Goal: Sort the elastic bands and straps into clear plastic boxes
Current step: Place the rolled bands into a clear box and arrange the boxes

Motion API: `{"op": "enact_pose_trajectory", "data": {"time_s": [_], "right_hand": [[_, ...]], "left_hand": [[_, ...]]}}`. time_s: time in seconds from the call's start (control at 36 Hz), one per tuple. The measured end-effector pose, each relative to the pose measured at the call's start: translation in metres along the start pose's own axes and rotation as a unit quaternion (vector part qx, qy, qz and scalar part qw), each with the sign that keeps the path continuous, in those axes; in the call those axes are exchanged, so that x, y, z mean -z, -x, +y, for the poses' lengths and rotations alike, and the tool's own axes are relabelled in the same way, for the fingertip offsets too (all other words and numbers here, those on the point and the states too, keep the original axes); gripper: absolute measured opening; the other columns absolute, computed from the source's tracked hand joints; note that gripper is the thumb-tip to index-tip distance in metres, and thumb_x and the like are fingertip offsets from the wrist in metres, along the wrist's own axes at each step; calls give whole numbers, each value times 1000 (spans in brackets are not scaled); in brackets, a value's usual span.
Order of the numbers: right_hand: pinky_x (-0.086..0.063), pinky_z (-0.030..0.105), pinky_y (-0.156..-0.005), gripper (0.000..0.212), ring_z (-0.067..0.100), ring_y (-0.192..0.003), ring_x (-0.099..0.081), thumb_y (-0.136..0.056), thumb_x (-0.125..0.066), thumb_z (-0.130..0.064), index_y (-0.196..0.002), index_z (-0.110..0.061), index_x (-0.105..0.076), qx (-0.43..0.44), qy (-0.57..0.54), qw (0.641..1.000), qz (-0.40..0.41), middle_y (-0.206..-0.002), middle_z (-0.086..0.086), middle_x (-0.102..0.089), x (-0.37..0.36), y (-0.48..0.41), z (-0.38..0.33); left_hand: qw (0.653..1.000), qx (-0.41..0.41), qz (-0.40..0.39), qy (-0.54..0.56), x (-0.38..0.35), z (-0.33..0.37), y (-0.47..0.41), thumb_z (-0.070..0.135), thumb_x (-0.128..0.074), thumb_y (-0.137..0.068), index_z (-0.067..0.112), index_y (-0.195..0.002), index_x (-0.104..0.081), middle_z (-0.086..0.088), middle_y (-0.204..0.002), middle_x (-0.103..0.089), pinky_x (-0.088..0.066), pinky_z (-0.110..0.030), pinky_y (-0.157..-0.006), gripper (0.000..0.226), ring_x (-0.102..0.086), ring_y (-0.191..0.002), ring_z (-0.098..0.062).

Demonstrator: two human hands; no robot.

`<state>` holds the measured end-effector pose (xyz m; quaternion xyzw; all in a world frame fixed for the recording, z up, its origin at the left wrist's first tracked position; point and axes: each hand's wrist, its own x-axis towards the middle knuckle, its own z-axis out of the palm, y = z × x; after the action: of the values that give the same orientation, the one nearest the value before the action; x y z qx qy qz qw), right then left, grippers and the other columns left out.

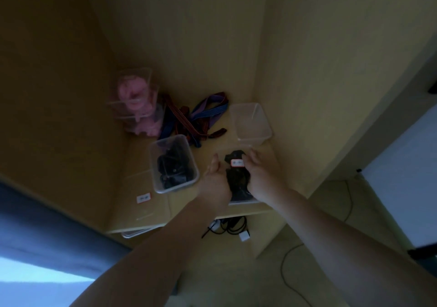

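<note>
A clear plastic box (241, 200) with black bands (237, 183) and a white red-edged label (237, 163) on top sits at the shelf's front edge. My left hand (212, 176) grips its left side, thumb pointing up. My right hand (260, 172) grips its right side, fingertips at the label. Another clear box (157, 162) to the left holds black bands (172, 167). An empty clear box (250, 122) stands behind the hands. At the back left, stacked clear boxes (132, 87) hold pink bands (137, 98). Striped blue, purple and orange straps (196, 120) lie loose in the middle.
The wooden shelf (212, 148) sits in a corner between two wooden walls. A second white label (143, 198) lies near its front left. Cables and a white plug (243, 235) lie on the floor below. Blue fabric (47, 231) is at the lower left.
</note>
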<state>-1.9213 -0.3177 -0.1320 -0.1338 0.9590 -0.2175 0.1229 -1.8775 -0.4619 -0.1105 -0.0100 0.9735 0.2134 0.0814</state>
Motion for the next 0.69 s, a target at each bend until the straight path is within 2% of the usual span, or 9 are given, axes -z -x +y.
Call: {"op": "enact_pose_trajectory", "data": {"time_s": [0.08,0.17,0.22,0.31,0.39,0.58,0.69], "right_hand": [[0,29,-120,69,17,-148,11,-96,-46,-8,-154,-11,-10,40,39,998,11,-162,3,10,5,-1,2],[1,29,-121,58,17,-148,11,-99,-35,-13,-153,-6,-15,79,76,993,31,-162,5,4,4,1,5],[0,30,-121,55,15,-148,11,-101,-31,-14,-152,-4,-16,93,74,992,39,-162,7,2,2,2,8],[1,28,-121,53,13,-148,11,-104,-26,-20,-152,-4,-14,104,69,992,33,-162,6,1,0,2,10],[6,26,-119,57,13,-148,13,-105,-19,-34,-153,-5,-9,90,91,992,12,-162,6,5,1,2,8],[5,30,-121,58,15,-148,14,-105,-16,-36,-153,-5,-4,69,123,990,-8,-162,7,9,-1,-3,9],[6,27,-120,57,14,-148,12,-105,-18,-34,-154,-7,-5,65,102,993,-4,-162,5,8,-3,-3,10]], "left_hand": [[999,-25,-1,-23,-2,-3,-7,12,-48,-89,8,-148,-24,-13,-159,-8,-14,-37,-119,64,-4,-148,-24],[1000,-6,1,-15,-1,0,-11,18,-42,-92,7,-146,-27,-15,-157,-16,-17,-37,-118,57,-11,-147,-26],[999,-7,31,-25,-2,5,-10,20,-35,-96,3,-143,-30,-18,-154,-19,-16,-38,-117,50,-15,-144,-29],[998,-9,47,-47,-9,4,-12,28,-24,-100,2,-149,-13,-15,-159,-4,-7,-38,-120,56,-2,-147,-26],[995,-11,-4,-101,-10,-2,-18,36,-13,-101,7,-151,6,-9,-160,13,4,-36,-120,61,12,-147,-20],[989,-15,-45,-139,-12,-4,-27,38,-9,-101,5,-151,9,-10,-159,16,1,-38,-121,63,15,-147,-20],[990,-21,-39,-133,-19,-8,-32,38,-8,-100,4,-151,7,-10,-159,15,-3,-38,-121,63,16,-146,-20]]}}
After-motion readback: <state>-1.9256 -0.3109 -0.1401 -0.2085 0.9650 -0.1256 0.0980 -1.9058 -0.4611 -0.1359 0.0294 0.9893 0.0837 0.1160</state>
